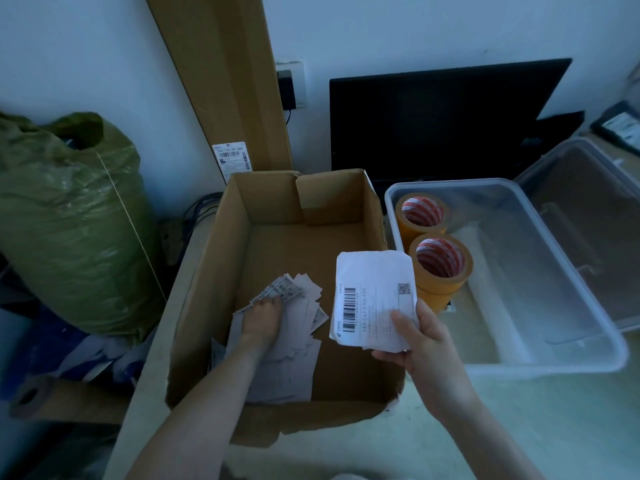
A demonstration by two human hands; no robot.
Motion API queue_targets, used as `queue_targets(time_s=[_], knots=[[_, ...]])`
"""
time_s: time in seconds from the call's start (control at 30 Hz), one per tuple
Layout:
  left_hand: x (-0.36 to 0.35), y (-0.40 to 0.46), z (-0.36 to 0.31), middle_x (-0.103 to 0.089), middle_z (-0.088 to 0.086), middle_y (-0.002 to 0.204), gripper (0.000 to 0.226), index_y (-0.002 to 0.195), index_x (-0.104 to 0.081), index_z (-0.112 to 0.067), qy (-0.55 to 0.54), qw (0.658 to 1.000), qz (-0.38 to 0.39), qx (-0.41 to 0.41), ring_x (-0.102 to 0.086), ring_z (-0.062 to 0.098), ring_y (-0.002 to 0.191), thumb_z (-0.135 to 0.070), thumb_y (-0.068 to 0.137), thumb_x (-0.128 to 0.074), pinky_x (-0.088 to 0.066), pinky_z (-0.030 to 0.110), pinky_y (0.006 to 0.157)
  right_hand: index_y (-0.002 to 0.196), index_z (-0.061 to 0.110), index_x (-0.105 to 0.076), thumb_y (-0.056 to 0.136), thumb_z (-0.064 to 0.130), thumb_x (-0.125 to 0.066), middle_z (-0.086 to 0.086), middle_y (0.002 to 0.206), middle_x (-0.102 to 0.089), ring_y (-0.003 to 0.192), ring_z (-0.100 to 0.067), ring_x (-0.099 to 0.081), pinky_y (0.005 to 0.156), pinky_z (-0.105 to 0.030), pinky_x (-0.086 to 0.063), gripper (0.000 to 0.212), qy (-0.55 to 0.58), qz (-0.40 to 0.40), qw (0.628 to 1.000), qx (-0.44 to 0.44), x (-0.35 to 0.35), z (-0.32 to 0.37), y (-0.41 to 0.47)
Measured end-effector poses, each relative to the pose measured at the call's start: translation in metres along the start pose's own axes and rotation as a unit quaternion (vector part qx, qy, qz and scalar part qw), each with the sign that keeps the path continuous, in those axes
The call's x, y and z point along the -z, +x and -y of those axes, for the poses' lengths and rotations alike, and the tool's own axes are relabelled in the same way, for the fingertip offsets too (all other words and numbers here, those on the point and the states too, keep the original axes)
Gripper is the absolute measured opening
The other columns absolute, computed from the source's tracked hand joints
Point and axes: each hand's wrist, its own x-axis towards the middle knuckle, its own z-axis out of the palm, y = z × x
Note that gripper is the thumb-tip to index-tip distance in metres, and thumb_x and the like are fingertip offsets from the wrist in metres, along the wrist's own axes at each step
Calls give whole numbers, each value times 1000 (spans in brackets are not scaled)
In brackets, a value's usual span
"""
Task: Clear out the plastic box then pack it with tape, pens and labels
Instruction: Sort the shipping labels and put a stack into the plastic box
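A stack of shipping labels (374, 299) is held upright in the right hand (424, 344), thumb across the printed face and fingers behind, just over the gap between the cardboard box (214, 271) and the clear plastic box (588, 327). The grip of this hand is closed on the stack near its lower edge only. The left hand (261, 318) is pressed down, fingers curled, onto the loose labels (294, 344) scattered on the cardboard box floor; whether any are actually pinched cannot be told.

Two rolls of tape (440, 265) are already stood in the near-left corner of the plastic box, one behind the other, so packing is judged to be partly done. No pens are seen anywhere in view.

Several risks are suggested. Because the stack is gripped low and at one corner, the upper sheets could fan out and slide free as it is carried across, dropping into the cardboard box or onto the table (485, 427). The loose labels lie overlapping and flat, so only a few may be gathered in one sweep, and some could be creased or left behind under the box flap. If the stack is released carelessly it may lean against the tape rolls and curl. The box lid (595, 216) rests tilted behind the plastic box and could be knocked.
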Motion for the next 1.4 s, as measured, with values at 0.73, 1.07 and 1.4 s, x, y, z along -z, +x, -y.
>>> queue_targets(time_s=[0.73,1.07,1.4], knots=[[132,-73,-12,-64,1,104,24,105,-70,-10,-705,673,-207,-83,-66,14,100,-1,88,-56,-58,25,71,113,21,-54,99,13,-44,-9,108,-63,103,-27,-63,64,-32,-59,19,-41,9,997,-58,-11,3,4],[128,-74,-24,-47,0,104,36,108,-70,-19,-492,810,-195,-254,-52,13,102,6,83,-63,-58,26,75,116,17,-57,98,18,-47,-12,102,-71,92,-30,-71,61,-35,-61,22,13,85,994,-72,-8,9,0],[126,-74,-34,-41,-10,105,39,132,-52,-33,-376,872,-195,-245,-46,8,101,-16,99,-42,-49,29,84,120,18,-55,96,14,-49,-12,108,-69,97,-29,-70,61,-32,-60,25,-23,115,991,-63,-6,3,0]])
